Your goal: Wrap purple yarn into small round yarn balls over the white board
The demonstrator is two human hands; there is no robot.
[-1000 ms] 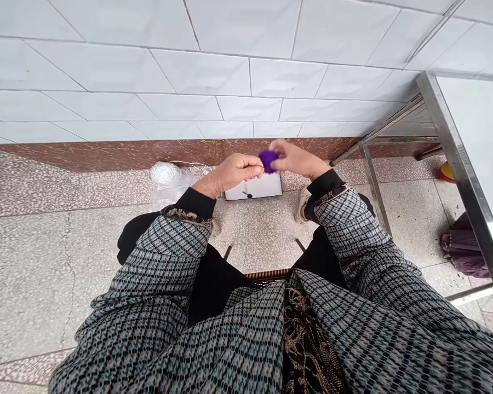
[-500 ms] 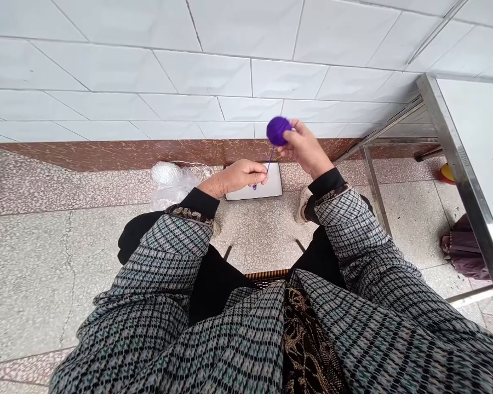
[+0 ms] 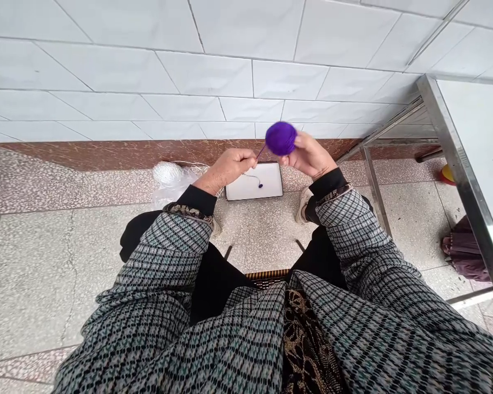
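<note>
A round ball of purple yarn (image 3: 280, 138) is in the fingers of my right hand (image 3: 309, 156), which grip it from its right side. From the ball a short purple strand runs down to the left into my left hand (image 3: 233, 167), whose thumb and forefinger pinch it. Below the hands, a white shallow tray (image 3: 246, 190) with a dark rim lies on the floor against the wall. On its surface are a thin strand and a small dark purple bit (image 3: 260, 185).
White yarn (image 3: 167, 174) sits in a clear plastic bag (image 3: 170, 194) left of the tray. To the right stands a metal-framed table (image 3: 456, 148). Beneath it are a red and yellow object (image 3: 447, 174) and dark cloth (image 3: 468, 249). A tiled wall (image 3: 213, 76) rises ahead.
My left hand has moved slightly left and up. The ball has turned in my right hand and sits a little lower. The dark purple bit on the tray has shifted right.
</note>
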